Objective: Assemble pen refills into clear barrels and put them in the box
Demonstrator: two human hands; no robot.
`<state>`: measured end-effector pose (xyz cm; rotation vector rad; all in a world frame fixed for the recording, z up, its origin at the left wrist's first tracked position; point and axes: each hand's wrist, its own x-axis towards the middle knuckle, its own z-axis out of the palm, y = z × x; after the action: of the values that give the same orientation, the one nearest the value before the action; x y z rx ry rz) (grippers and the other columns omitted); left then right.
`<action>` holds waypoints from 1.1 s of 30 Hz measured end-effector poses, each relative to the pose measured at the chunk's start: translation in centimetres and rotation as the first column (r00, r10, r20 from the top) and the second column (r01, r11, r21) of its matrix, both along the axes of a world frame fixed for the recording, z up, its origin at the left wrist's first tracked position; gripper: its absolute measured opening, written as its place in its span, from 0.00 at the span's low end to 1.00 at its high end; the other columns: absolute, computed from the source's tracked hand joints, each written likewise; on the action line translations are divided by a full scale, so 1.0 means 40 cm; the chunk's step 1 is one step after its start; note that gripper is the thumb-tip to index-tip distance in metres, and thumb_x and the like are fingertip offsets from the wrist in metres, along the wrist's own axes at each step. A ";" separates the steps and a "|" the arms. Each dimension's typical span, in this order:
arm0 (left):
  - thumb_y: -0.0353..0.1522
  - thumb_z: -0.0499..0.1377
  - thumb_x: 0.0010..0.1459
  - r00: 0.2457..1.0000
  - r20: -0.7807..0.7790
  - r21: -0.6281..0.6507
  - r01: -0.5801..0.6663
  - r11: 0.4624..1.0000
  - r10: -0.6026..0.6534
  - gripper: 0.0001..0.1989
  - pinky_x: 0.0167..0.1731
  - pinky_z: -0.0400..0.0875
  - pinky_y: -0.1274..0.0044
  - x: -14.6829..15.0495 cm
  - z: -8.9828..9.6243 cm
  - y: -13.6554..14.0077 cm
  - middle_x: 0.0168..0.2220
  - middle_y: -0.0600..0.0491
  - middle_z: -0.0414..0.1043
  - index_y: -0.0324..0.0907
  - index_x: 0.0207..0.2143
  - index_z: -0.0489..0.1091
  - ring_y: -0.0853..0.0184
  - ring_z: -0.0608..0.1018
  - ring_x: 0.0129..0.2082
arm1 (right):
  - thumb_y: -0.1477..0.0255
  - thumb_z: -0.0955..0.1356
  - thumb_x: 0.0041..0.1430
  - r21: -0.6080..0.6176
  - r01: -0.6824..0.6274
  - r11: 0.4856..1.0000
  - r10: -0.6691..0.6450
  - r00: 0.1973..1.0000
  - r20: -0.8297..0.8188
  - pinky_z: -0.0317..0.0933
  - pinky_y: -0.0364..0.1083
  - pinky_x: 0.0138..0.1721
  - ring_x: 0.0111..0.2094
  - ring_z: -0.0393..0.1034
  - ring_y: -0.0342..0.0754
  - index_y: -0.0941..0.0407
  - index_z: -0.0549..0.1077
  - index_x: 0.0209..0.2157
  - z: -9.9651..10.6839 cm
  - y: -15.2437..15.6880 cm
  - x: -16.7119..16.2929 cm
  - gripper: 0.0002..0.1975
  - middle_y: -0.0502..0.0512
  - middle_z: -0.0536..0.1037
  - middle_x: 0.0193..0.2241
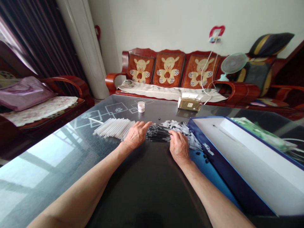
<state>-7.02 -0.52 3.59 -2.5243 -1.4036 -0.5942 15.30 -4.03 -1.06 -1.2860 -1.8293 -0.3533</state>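
My left hand [136, 134] has its fingers stretched out to the right, between a pile of white plastic tubes [114, 128] and a bundle of thin black rods [156, 133]. Its palm rests by the right ends of the tubes. At the right end of the black rods, my right hand [179, 145] is closed with thumb and fingers pressed together; what lies in the pinch is too small to make out. Behind and beside that hand spreads a heap of small white and black plastic pieces [179, 127]. Several tiny black caps [206, 158] lie below it.
A large blue box [220, 164] with a white inside stands at the right, a green packet [261, 133] beyond it. Farther back on the dark glossy table [142, 177] are a small white cup [141, 107] and a tissue pack [189, 104]. A wooden sofa [114, 83] stands behind.
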 end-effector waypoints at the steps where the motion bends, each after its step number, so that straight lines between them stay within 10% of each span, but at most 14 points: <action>1: 0.24 0.43 0.63 1.000 -0.014 -0.004 0.004 1.000 -0.004 0.24 0.46 0.66 0.71 0.000 -0.002 0.001 0.40 0.47 0.70 0.43 0.59 0.62 0.62 0.70 0.40 | 0.77 0.58 0.64 -0.004 0.001 1.000 -0.001 1.000 -0.001 0.59 0.50 0.43 0.39 0.68 0.52 0.57 0.70 0.45 0.001 0.000 0.000 0.13 0.58 0.75 0.36; 14: 0.25 0.43 0.63 0.993 -0.071 -0.035 0.088 0.996 -0.090 0.22 0.48 0.63 0.68 0.023 0.007 -0.023 0.41 0.47 0.70 0.43 0.54 0.67 0.61 0.70 0.42 | 0.77 0.59 0.64 -0.037 -0.034 0.999 0.035 0.999 0.030 0.58 0.51 0.44 0.39 0.68 0.52 0.56 0.72 0.42 0.017 -0.009 -0.008 0.12 0.58 0.75 0.35; 27: 0.31 0.44 0.66 0.979 -0.132 -0.173 0.134 0.976 -0.157 0.23 0.31 0.70 0.77 0.105 -0.025 -0.090 0.38 0.49 0.69 0.50 0.62 0.57 0.64 0.76 0.34 | 0.82 0.56 0.60 -0.013 -0.370 0.929 0.362 0.917 -0.167 0.63 0.53 0.54 0.52 0.66 0.50 0.55 0.65 0.48 0.022 -0.017 -0.026 0.18 0.61 0.71 0.46; 33: 0.31 0.43 0.66 0.991 0.022 -0.185 0.133 0.974 -0.131 0.21 0.31 0.71 0.79 0.102 -0.037 -0.082 0.37 0.50 0.70 0.48 0.59 0.60 0.67 0.77 0.33 | 0.74 0.62 0.62 -0.010 -0.151 0.989 0.144 0.960 -0.240 0.66 0.52 0.48 0.44 0.70 0.51 0.54 0.69 0.42 0.025 -0.013 -0.018 0.08 0.60 0.73 0.39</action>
<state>-2.95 -3.81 2.12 -2.7827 -1.3601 -0.5198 14.56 -4.57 -0.06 -1.1493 -1.7161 -0.0865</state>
